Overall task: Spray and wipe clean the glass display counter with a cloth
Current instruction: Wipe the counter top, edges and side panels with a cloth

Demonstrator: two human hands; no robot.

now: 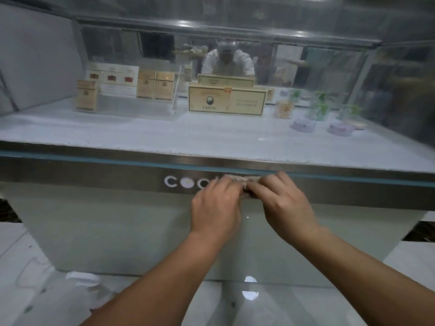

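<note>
The cloth is sitting bunched into a small pale roll against the metal strip on the front of the glass display bench. It is just under the blue line and right beside the white letters. Both hands are holding it. The left hand is gripping its left end with the fingers curled over it, and the right hand is gripping the right end in the same way, so the two hands are nearly touching each other. The fingers are covering most of the cloth, so I cannot tell how it is folded.

In my judgement the person is either wiping this strip or refolding the cloth for the next pass. To do this well, the hands should be pressing the cloth flat and not as a roll. They should be moving it along the strip in long strokes that overlap, and turning it to a clean side when one side is getting dirty. The front glass above is looking hazy, so I think it is not yet finished.

Inside, a wide cream box, small packs and a little jar are standing on the white shelf. No spray bottle is showing.
</note>
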